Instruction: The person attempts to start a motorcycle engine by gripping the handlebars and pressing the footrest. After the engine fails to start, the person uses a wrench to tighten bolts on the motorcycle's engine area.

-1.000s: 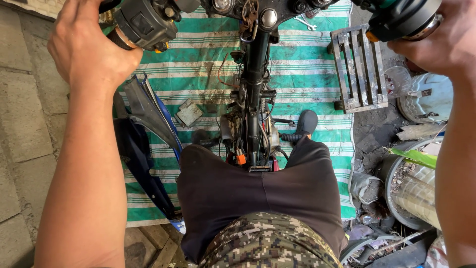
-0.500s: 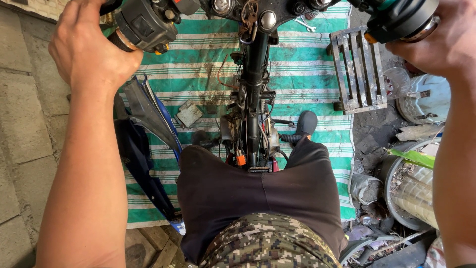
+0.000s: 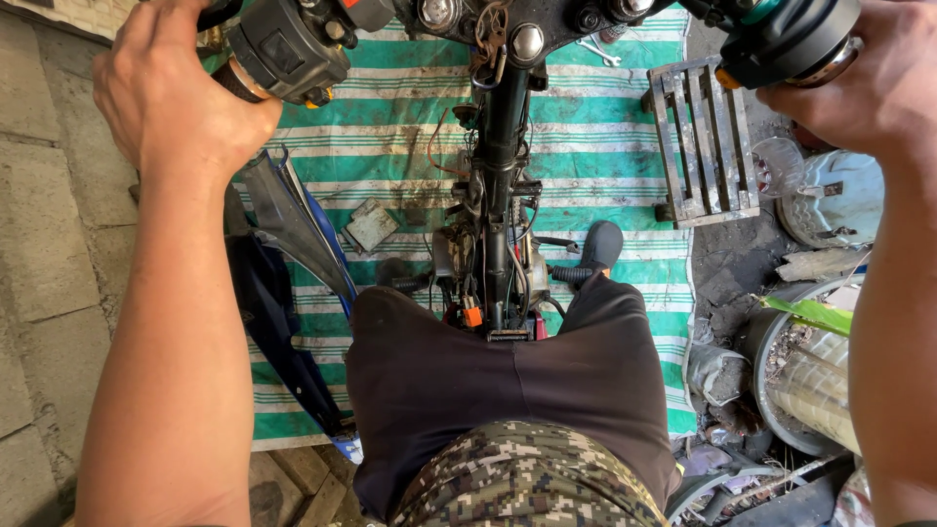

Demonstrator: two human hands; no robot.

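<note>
Over a striped mat (image 3: pixel 625 127), left hand (image 3: pixel 171 93) and right hand (image 3: pixel 869 88) each clamp a motorcycle handlebar grip (image 3: pixel 781 39).

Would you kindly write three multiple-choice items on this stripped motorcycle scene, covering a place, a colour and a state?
1. The metal rack lies: A) right of the frame B) on the paving slabs C) under the seat
2. The striped mat is: A) red and black B) green and white C) plain yellow
3. The left hand: A) rests on a knee B) hangs free C) grips the handlebar end

Answers: 1 A, it sits at the mat's right edge. 2 B, the stripes show. 3 C, fingers wrap the grip, as the right hand does.
</note>
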